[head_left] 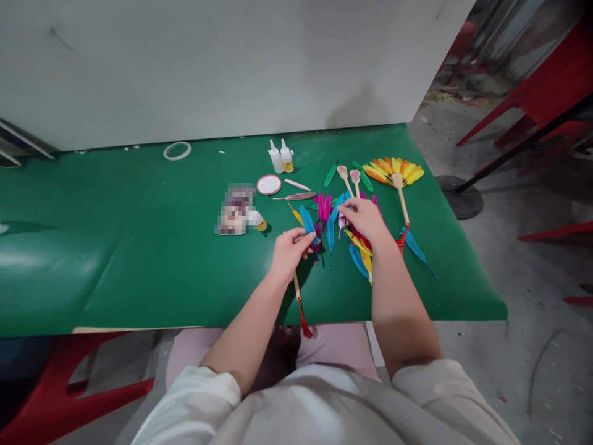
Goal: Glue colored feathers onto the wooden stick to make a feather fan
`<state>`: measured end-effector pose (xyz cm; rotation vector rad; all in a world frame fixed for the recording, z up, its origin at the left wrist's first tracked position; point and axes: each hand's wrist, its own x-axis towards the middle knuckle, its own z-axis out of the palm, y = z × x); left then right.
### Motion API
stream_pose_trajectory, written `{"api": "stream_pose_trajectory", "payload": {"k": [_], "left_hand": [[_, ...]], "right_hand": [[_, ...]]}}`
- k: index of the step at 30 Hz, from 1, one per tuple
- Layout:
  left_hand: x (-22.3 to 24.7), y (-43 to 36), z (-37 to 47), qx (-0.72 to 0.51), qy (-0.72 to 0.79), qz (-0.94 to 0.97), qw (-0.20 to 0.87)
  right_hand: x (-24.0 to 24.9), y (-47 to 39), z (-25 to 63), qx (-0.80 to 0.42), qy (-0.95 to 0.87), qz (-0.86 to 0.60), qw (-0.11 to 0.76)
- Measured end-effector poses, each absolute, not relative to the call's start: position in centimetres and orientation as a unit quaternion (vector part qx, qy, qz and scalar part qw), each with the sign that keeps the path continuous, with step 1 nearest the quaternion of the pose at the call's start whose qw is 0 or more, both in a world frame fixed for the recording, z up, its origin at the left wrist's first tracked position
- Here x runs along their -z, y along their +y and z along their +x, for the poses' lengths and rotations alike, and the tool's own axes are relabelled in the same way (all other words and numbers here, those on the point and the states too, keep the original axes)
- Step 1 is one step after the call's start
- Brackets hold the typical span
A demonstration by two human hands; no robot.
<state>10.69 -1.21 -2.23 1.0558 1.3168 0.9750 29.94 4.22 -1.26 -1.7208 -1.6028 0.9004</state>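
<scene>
On the green table, my left hand (293,248) is closed on a blue feather (306,220), above a wooden stick (297,286) with a red tassel (305,326). Beside that feather lie a yellow one and dark magenta ones. My right hand (362,216) pinches at the feather pile, its fingertips on or near a pale pink feather (341,224); what it grips is too small to tell. Magenta feathers (324,207) and another blue feather (331,232) lie between the hands. Yellow and blue feathers (359,256) lie under my right wrist.
A yellow-orange feather fan (397,176) lies at the right. Further back are two glue bottles (280,157), a round white lid (269,185), tweezers (298,185) and a tape roll (177,151). Another small bottle (258,220) lies beside a blurred phone-like object (236,211). A white panel (208,68) stands behind.
</scene>
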Motion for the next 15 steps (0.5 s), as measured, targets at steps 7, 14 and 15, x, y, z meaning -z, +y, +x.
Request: {"api": "stream_pose_trajectory", "payload": {"k": [7, 14, 15], "left_hand": [[2.3, -0.8, 10.0, -0.436, 0.556, 0.415, 0.573], [1.9, 0.0, 9.8, -0.439, 0.550, 0.423, 0.571], [1.8, 0.2, 9.8, -0.437, 0.549, 0.427, 0.571]], "right_hand": [[1.9, 3.6, 28.2, -0.304, -0.674, -0.649, 0.176], [2.3, 3.1, 26.6, -0.303, -0.695, -0.631, 0.164], [2.3, 3.1, 26.7, -0.312, -0.693, -0.628, 0.168]]}}
